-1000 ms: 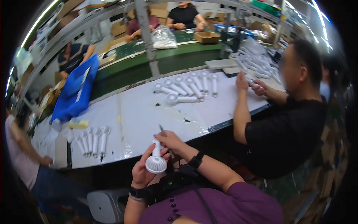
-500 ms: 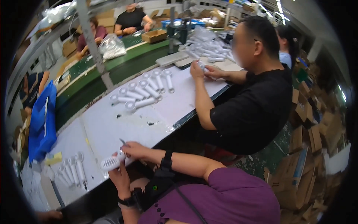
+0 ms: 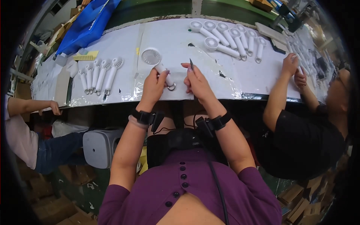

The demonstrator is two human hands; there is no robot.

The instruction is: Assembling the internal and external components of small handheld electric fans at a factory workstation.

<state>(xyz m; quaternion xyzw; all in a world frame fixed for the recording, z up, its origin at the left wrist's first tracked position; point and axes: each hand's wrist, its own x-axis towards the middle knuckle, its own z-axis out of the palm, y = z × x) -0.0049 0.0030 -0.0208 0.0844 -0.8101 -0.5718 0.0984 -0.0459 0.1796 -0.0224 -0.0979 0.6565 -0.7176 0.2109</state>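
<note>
White plastic handheld fan with round grille head (image 3: 151,57): in the left hand (image 3: 153,87), raised over the near part of the white-covered surface (image 3: 127,80). Left grip clamped around the handle, thumb on top; head tilts away and leftward, metal ring (image 3: 171,87) at the handle's end toward the person. Right hand (image 3: 198,84) just beside, not touching the fan; its grip is closed on a dark, slim, pointed tool (image 3: 191,63), point up and away. Exact tool type unclear.

Change: half a second ago both hands met at the fan, its head nearer the body; now the head is turned outward and the hands have parted. Reads as left hand alone carrying the fan, tool off it for the moment. View has also swung back to centre.

Pose: forearms rise from the lower edge, wrists bent slightly inward, right fingers loosely curled.

Outward: five white fans in a row (image 3: 102,77) to the left, eight more white fans (image 3: 239,45) to the far right, blue plastic tray (image 3: 80,32) at upper left, co-worker's hands (image 3: 290,64) at right holding a white piece.
</note>
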